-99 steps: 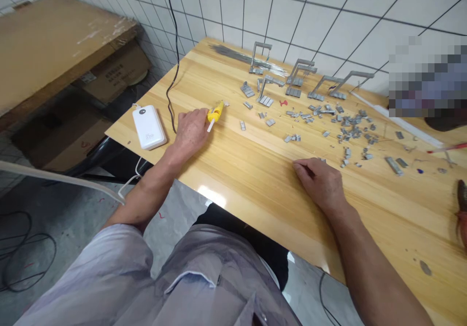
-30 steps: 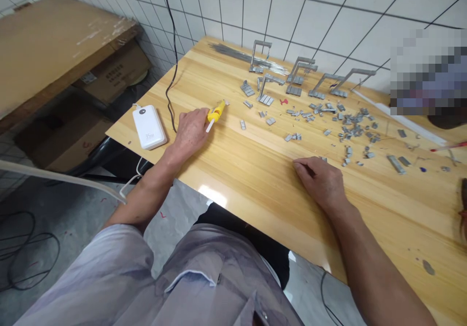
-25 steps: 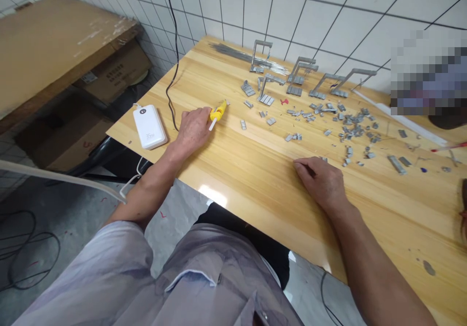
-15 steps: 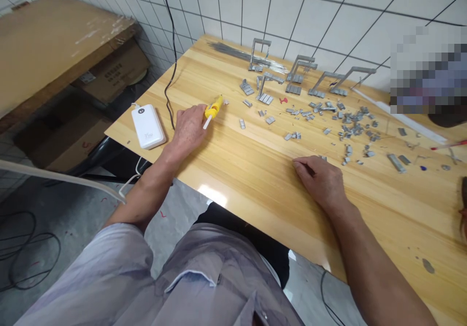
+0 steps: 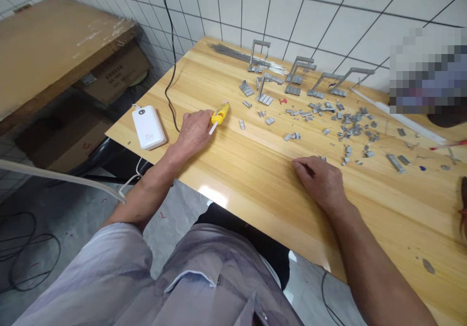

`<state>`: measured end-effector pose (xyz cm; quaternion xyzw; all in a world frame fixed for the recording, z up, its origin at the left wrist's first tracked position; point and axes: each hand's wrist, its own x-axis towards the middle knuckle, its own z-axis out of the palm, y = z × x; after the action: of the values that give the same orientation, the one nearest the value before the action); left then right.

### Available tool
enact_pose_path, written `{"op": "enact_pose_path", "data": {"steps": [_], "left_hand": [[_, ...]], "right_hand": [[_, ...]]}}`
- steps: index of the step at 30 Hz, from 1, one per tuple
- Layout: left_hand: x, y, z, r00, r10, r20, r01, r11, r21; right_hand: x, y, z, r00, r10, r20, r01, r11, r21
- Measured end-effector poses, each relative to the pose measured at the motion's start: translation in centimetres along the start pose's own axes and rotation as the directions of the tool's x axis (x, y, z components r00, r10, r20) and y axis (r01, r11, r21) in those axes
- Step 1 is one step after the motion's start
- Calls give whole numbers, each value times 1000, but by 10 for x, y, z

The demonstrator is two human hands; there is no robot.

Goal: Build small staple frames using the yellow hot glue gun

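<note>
My left hand is wrapped around a yellow hot glue gun low over the left part of the wooden table. A white glue stick pokes out of the gun's back end, and its nozzle points away from me. Resting on the table to the right, my right hand has its fingers curled in and nothing visible between thumb and forefinger. Just behind its knuckles lies a small grey metal piece. Beyond both hands are scattered grey metal pieces and several upright bent metal frames.
At the left edge lies a white power bank with a cable. A black cord hangs down beside my left hand. Thin metal rods lie along the tiled wall. Another bench stands left, with cardboard boxes underneath.
My left hand has shifted slightly right and toward me with the glue gun. The right hand has stayed in place.
</note>
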<state>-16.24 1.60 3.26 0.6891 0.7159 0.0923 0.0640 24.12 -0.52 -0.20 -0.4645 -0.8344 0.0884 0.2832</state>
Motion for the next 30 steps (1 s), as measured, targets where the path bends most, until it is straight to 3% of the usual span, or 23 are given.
{"op": "enact_pose_path", "data": {"steps": [30], "left_hand": [[5, 6, 1, 1000, 10, 15, -11, 997, 73]], "right_hand": [[-1, 2, 0, 1000, -12, 1, 12, 1000, 8]]}}
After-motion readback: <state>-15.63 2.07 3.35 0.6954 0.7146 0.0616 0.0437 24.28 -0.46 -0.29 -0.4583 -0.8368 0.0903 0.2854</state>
